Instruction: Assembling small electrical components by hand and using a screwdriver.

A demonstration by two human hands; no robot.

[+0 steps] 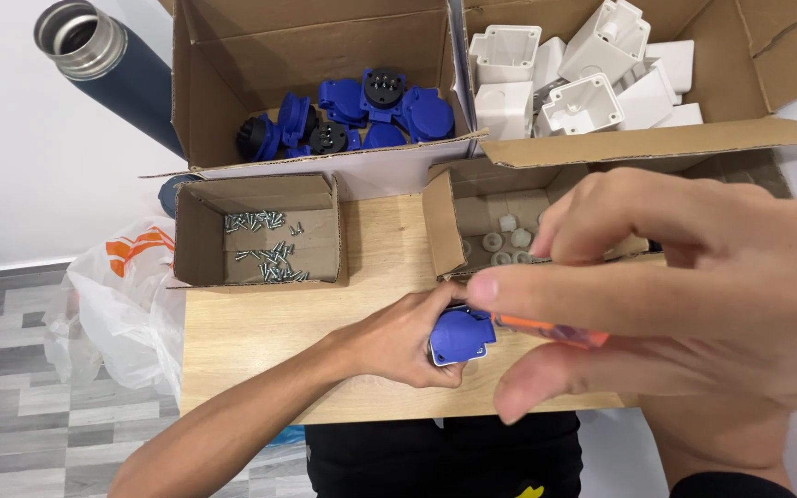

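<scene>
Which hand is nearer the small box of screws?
Left. The left hand grips the blue socket on the wooden table, just below-right of the screw box. The right hand, holding an orange-handled tool, sits farther right.

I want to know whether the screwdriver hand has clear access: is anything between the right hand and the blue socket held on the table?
Nothing visible. The left hand grips the blue socket from its left side; the right hand, holding an orange-handled tool, comes in from the other side.
</scene>
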